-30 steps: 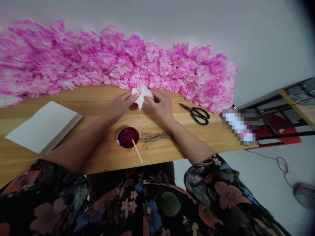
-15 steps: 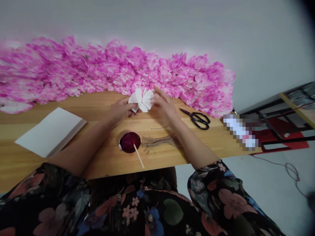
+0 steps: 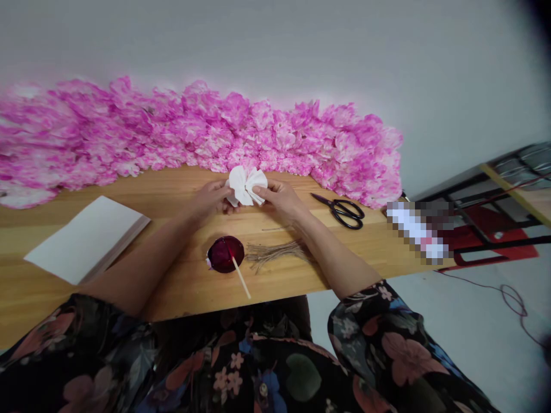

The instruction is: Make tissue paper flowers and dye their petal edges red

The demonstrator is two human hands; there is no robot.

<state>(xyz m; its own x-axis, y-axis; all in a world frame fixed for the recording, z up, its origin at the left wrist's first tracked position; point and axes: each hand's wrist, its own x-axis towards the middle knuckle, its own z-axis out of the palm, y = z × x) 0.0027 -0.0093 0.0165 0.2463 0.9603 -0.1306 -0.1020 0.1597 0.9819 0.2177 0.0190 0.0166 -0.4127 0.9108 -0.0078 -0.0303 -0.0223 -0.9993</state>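
A white pleated paper flower (image 3: 246,184), gathered at its middle, is held between my two hands above the wooden table. My left hand (image 3: 216,198) grips its left side, thumb in front and fingers behind. On the other side, my right hand (image 3: 278,198) pinches the paper with its thumb on the front. Nearer to me stands a small bowl of dark red liquid (image 3: 224,254), with a pale stick (image 3: 241,278) leaning in it. Thin brown stems (image 3: 279,251) lie to the right of the bowl, below my right hand.
Pink and white flowers (image 3: 206,129) are heaped along the table's back by the wall. A stack of white paper (image 3: 86,238) lies at the left. Black-handled scissors (image 3: 346,214) rest at the right, near a blurred item (image 3: 415,232). The wooden table's front edge (image 3: 193,310) is close to my body.
My right hand's fingers have closed onto the flower's right side, where they were spread before. The flower's petals have shifted shape, and the whole view has tilted slightly.
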